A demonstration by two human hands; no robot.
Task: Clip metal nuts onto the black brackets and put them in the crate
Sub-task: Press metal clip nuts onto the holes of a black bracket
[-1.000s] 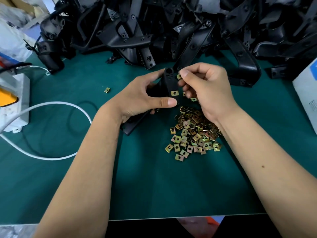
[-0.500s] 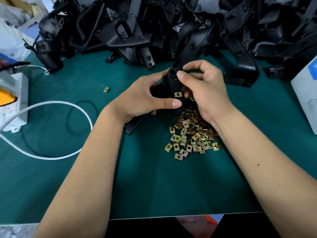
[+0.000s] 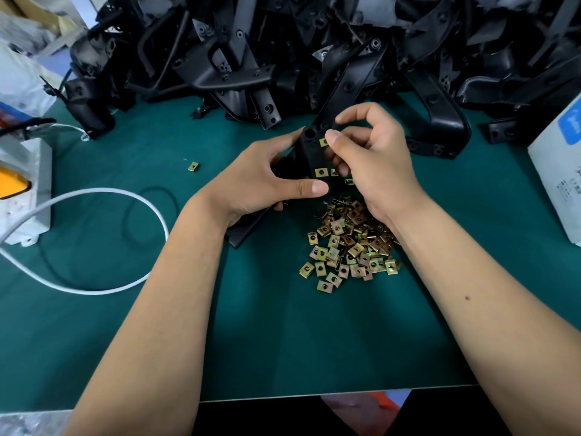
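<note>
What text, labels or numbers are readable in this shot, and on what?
Nothing reads clearly.
White box, right edge: blue label with white script, cut off by the frame and blurred; small dark print on its side, too small to read.
Yellow and white device, left edge: no legible marking.
Black brackets, metal nuts, green mat: no text visible.

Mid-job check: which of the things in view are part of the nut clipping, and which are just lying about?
In the job:
bracket gripped by the left hand
nut pinched by the right hand at the bracket's top
fitted nut lower down
nut pile
bracket heap

Lying about:
stray nut
white cable
white box
power strip

No crate in view.
</note>
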